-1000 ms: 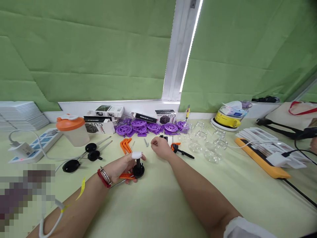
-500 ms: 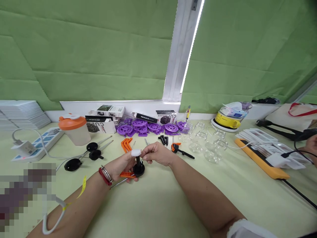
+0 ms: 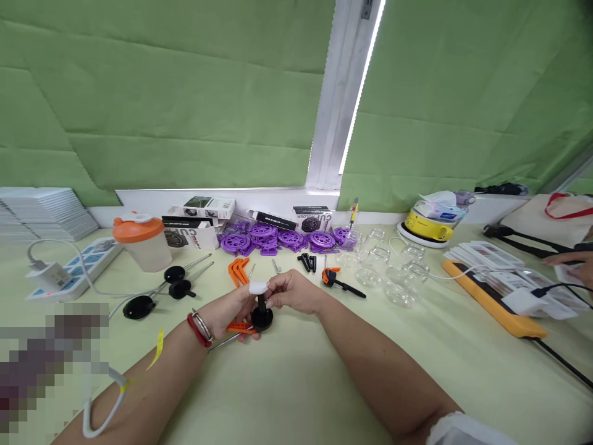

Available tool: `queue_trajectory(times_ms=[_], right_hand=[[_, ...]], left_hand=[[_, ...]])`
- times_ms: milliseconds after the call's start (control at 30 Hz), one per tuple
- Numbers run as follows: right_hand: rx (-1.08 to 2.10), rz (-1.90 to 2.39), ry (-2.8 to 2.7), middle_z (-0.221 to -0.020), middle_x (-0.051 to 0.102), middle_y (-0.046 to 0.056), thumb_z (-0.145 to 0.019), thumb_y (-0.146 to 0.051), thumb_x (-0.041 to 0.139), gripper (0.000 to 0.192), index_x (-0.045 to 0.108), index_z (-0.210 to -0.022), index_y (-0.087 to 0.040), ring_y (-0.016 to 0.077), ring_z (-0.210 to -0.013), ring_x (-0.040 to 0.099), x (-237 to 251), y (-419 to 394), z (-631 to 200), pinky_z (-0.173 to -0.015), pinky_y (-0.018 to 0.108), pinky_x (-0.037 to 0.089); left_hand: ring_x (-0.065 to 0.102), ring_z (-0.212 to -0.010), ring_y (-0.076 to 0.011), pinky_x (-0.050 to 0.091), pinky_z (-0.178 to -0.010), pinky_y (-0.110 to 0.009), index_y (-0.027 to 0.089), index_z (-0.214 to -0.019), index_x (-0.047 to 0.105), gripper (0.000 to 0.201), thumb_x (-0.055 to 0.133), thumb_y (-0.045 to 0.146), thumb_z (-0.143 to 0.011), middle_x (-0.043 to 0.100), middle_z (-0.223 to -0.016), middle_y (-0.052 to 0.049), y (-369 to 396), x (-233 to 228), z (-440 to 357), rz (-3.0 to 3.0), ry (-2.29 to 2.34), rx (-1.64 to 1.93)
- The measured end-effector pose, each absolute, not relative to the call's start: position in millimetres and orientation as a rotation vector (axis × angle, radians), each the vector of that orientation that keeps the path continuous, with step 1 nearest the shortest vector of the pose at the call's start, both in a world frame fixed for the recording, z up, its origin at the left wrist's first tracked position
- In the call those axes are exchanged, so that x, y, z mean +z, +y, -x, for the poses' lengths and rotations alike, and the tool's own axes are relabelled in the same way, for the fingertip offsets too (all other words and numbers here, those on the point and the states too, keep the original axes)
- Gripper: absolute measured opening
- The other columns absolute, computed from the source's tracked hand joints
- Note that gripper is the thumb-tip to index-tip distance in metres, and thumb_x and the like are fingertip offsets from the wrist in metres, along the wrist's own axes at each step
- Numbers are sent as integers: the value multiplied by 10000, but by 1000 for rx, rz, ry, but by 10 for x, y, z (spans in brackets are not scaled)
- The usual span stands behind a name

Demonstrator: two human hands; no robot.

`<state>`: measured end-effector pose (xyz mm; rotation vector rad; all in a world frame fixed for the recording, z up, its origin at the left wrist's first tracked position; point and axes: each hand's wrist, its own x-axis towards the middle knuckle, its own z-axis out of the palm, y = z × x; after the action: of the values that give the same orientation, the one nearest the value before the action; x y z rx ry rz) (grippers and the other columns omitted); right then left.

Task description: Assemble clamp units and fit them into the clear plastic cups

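Observation:
My left hand (image 3: 227, 312) is closed around a black round part with an upright post (image 3: 262, 318). An orange handle piece (image 3: 241, 327) and a thin metal rod (image 3: 223, 343) are in the same grip. A white wrap (image 3: 258, 288) covers the tip of my left thumb, beside the post's top. My right hand (image 3: 290, 292) pinches at the upper post; whatever is between its fingertips is hidden. Beyond my hands lie several orange handles (image 3: 238, 272), a small metal piece (image 3: 276, 266), black tubes (image 3: 307, 262) and an orange-and-black crank-like piece (image 3: 343, 284).
To the left are black discs with rods (image 3: 139, 307), an orange-lidded shaker (image 3: 142, 244) and a power strip (image 3: 88, 272). Purple wheel-like parts (image 3: 264, 238) and boxes (image 3: 194, 235) line the back. Clear glass pieces (image 3: 401, 287) and an orange power strip (image 3: 500, 303) sit right, near another person's hand (image 3: 574, 266).
My right fingers have moved slightly down against the post, covering more of it. My left hand keeps its hold. At the far right, the other person's hand has moved in over the white items.

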<state>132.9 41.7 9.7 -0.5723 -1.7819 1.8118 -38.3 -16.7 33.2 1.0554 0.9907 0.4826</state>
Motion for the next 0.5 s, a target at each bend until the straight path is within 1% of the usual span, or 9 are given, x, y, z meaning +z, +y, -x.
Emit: queue_trajectory(times_ms=[333,500], right_hand=[[1846,532,-1752,-635,601,-15,-551,-301,810,287,638,-702,-129,88,-543,518,13,450,-1319,-560,253,414],[1842,546,-1754,-641,600,-18,-534,-288,822,311,618,-705,-127,86,-558,528,12,445,-1323,-571,244,430]], left_hand=[[610,-518,-169,330,-324,-187,189,-825,450,485,440,658,-699,590,-727,-39,-168,323,379,-1060,994,477],[607,-517,-159,330,-320,-182,187,-845,461,492,434,658,-705,597,-766,-44,-170,318,381,-1072,1000,481]])
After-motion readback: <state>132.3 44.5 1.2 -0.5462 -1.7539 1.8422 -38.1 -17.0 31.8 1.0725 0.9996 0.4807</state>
